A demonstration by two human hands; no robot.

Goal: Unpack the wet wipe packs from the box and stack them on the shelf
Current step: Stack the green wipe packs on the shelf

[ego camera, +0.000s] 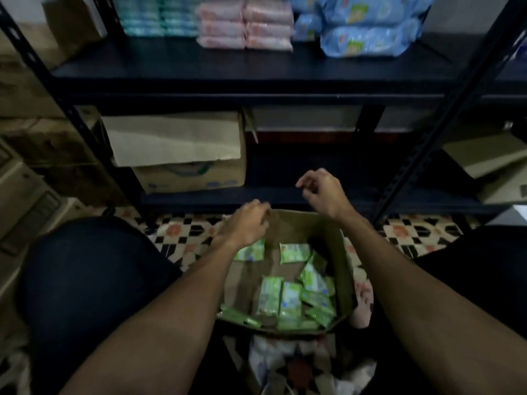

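An open cardboard box (343, 260) sits on the floor between my knees, holding several green wet wipe packs (289, 302). My left hand (246, 223) hovers over the box's far left corner with loosely curled fingers and holds nothing. My right hand (320, 191) hangs higher, above the far rim, fingers loosely curled and empty. The dark metal shelf (228, 67) above carries stacked pink packs (245, 27), teal packs (156, 15) and blue packs (362, 27).
A lower shelf board (313, 195) holds an open cardboard box (182, 155) on its left; another carton (496, 166) sits at the right. Black uprights (436, 138) frame the shelf. Stacked cartons (25, 115) stand at the left. The floor (413, 232) is patterned tile.
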